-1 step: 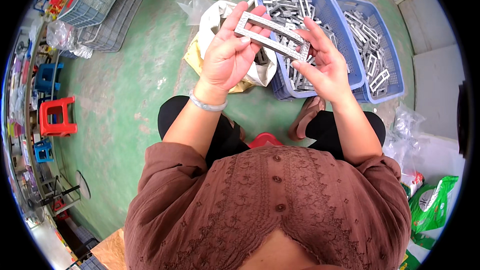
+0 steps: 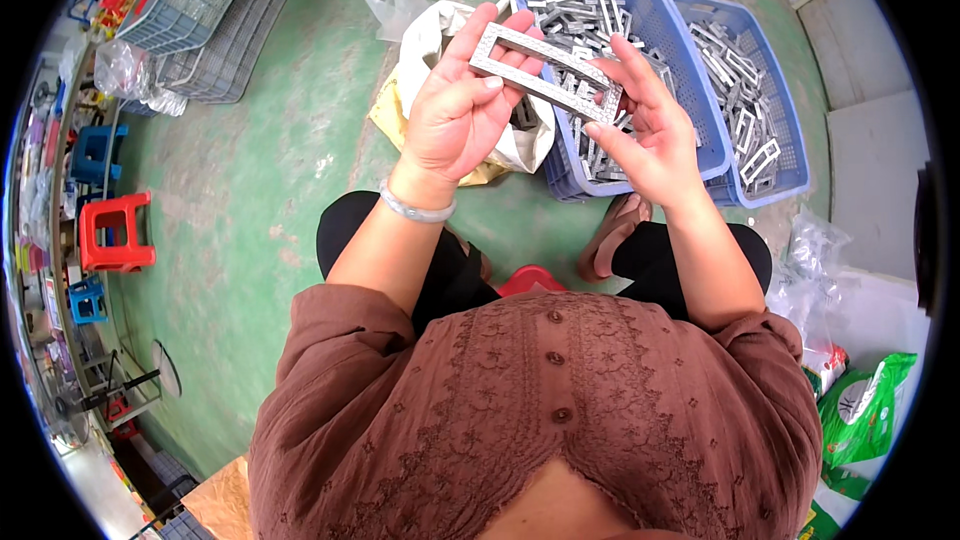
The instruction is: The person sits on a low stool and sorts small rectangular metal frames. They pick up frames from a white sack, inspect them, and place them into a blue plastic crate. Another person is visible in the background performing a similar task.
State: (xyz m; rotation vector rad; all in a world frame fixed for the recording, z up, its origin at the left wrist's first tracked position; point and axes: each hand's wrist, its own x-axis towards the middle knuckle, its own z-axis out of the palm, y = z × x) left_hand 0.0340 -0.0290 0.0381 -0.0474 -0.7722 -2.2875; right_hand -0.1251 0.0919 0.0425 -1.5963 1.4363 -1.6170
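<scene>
The room had a green floor (image 2: pixel 230 240). A grey frame (image 2: pixel 540 88), rectangular, was held slanting in the air between two hands. The left hand (image 2: pixel 460 115) was clamped on its left end; the right hand (image 2: pixel 655 140) pinched the right end. For good handling, light pressure at both ends seemed best. On the far side stood a white sack (image 2: pixel 537 145) and, to the right, two blue baskets (image 2: pixel 790 135) with grey pieces (image 2: pixel 575 22).

Brown blouse (image 2: pixel 400 390) worn; front fastened with dark round buttons (image 2: pixel 554 358), flanked by embroidery (image 2: pixel 470 370). Sleeves (image 2: pixel 345 315) turned up. Pale bangle (image 2: pixel 415 209) fitted at left wrist (image 2: pixel 425 183). Black trousers (image 2: pixel 690 252), brown sandals (image 2: pixel 597 245) worn.
</scene>
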